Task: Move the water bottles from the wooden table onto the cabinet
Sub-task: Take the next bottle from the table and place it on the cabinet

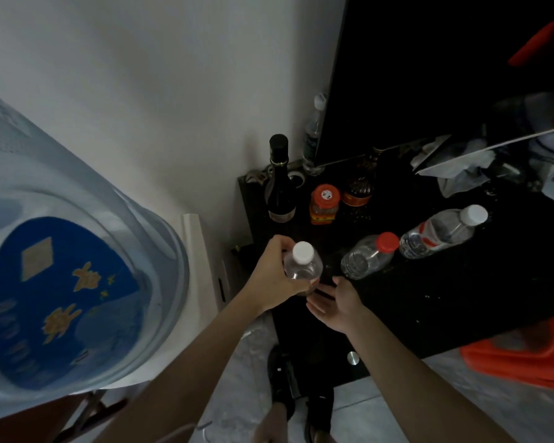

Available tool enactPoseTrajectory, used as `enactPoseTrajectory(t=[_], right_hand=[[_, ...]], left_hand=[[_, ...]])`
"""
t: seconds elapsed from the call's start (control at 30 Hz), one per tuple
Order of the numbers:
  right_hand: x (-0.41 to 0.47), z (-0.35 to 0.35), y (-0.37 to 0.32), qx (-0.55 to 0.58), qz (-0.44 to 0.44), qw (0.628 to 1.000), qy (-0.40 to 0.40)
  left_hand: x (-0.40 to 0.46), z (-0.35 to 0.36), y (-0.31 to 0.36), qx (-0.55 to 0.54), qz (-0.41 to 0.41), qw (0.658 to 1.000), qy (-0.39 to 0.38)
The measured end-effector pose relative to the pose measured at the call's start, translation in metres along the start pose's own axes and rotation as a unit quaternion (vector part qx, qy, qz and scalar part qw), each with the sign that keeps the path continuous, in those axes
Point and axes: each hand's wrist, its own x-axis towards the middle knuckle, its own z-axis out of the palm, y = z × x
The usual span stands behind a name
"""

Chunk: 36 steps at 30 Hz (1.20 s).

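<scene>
Three clear water bottles are on or over the black cabinet top [429,298]. The white-capped bottle [303,266] is upright at the near left corner, the left hand [274,276] curled round its body; whether its base touches the surface is hidden. Just right of that grip, the right hand [336,303] is spread, palm up, holding nothing. Farther right stand a red-capped bottle [370,255] and a second white-capped bottle [442,233]. Beyond the grip stand one dark wine bottle [279,183] and one orange-lidded jar [324,204]. A large water jug [61,266] looms left, cut off by the frame.
</scene>
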Motion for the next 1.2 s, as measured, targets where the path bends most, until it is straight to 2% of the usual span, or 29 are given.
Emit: enactPoseTrajectory(t=[0.3,0.4,0.5,0.6,0.7,0.77,0.8,0.9,1.0,1.1,1.2], right_hand=[[-0.016,-0.009,-0.006,-0.020,-0.004,0.999,-0.038],[-0.030,-0.014,-0.007,-0.048,-0.013,0.998,-0.045],[-0.049,-0.017,-0.005,-0.088,-0.048,0.994,-0.048],[-0.074,-0.019,-0.001,-0.159,-0.081,0.982,-0.054],[-0.100,-0.020,0.002,-0.262,-0.124,0.956,-0.041],[-0.118,-0.021,0.006,-0.358,-0.178,0.916,-0.038],[-0.126,-0.022,0.007,-0.416,-0.216,0.883,-0.040],[-0.151,-0.023,0.011,-0.569,-0.341,0.747,-0.046],[-0.176,-0.021,0.020,-0.632,-0.414,0.653,-0.047],[-0.200,-0.012,0.035,-0.696,-0.459,0.551,-0.030],[-0.224,0.004,0.068,-0.723,-0.482,0.494,-0.041]], left_hand=[[-0.007,0.008,0.002,-0.007,-0.008,1.000,0.004],[-0.013,0.006,0.007,0.049,-0.032,0.998,0.014],[-0.026,0.001,0.014,0.106,-0.076,0.991,-0.008],[-0.047,-0.004,0.019,0.150,-0.127,0.980,-0.009],[-0.075,-0.003,0.027,0.246,-0.139,0.959,0.028],[-0.094,0.001,0.036,0.316,-0.115,0.940,0.058],[-0.102,0.004,0.043,0.337,-0.095,0.934,0.074],[-0.126,0.010,0.063,0.377,-0.033,0.917,0.129],[-0.151,0.009,0.079,0.414,0.011,0.892,0.180],[-0.186,-0.002,0.085,0.437,0.016,0.873,0.217],[-0.233,-0.017,0.080,0.443,-0.002,0.858,0.259]])
